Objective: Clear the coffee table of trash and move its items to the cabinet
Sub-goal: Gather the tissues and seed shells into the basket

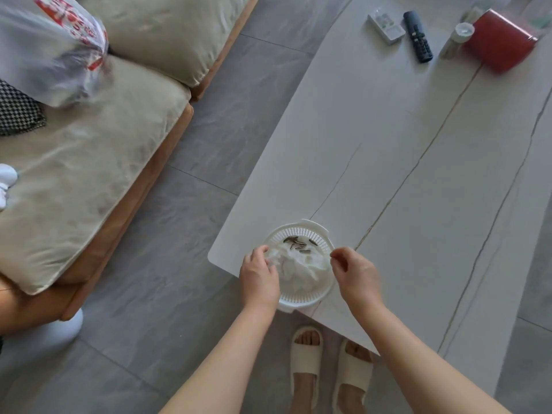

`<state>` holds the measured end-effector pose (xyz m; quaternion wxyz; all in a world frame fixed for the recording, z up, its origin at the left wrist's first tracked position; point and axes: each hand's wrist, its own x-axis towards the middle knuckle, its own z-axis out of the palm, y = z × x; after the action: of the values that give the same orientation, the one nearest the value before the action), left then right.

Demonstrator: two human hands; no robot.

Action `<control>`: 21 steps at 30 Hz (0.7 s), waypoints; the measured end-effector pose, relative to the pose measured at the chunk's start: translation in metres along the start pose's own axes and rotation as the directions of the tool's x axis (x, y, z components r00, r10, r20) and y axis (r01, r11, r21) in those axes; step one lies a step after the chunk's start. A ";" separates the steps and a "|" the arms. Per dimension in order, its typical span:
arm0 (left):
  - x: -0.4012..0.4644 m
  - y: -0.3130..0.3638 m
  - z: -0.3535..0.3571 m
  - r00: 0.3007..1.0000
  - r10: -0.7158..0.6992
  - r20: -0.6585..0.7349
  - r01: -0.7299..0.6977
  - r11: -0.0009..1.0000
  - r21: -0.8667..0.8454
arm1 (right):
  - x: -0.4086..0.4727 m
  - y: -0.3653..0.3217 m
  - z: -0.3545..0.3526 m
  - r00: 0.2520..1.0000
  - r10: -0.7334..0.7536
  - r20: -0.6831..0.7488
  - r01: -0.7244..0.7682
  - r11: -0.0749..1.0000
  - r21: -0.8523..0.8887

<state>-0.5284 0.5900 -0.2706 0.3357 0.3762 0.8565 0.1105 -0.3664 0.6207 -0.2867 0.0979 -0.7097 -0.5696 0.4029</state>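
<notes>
Between the two hands sits a white basket [301,300] at the counter [418,174] corner. Left hand [259,276] pinches the crumpled tissue [301,264] inside. Right hand [357,273] pinches the basket's rim. Sunflower seed shells [298,245] lie just past the tissue.
</notes>
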 end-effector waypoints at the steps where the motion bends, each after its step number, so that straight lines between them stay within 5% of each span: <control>1: 0.003 -0.004 0.001 1.000 -0.012 -0.004 0.012 1.000 0.021 | 0.001 0.003 0.001 1.000 0.006 0.000 -0.006 1.000 -0.008; 7: 0.014 -0.014 0.008 0.998 -0.065 -0.013 0.066 0.984 0.166 | 0.004 0.013 0.010 0.991 0.126 0.048 -0.121 0.988 -0.093; 12: 0.016 -0.010 0.008 0.995 -0.095 0.031 0.091 0.989 0.113 | 0.004 0.011 0.013 0.986 0.158 0.054 -0.151 0.982 -0.117; 21: -0.022 0.030 -0.019 0.995 0.059 0.078 -0.064 0.996 0.061 | -0.034 0.005 -0.059 0.980 0.197 -0.015 -0.198 0.980 -0.031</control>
<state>-0.5128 0.5959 -0.2321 0.3524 0.4167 0.8342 0.0792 -0.3236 0.6075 -0.2356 0.0495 -0.7666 -0.5021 0.3973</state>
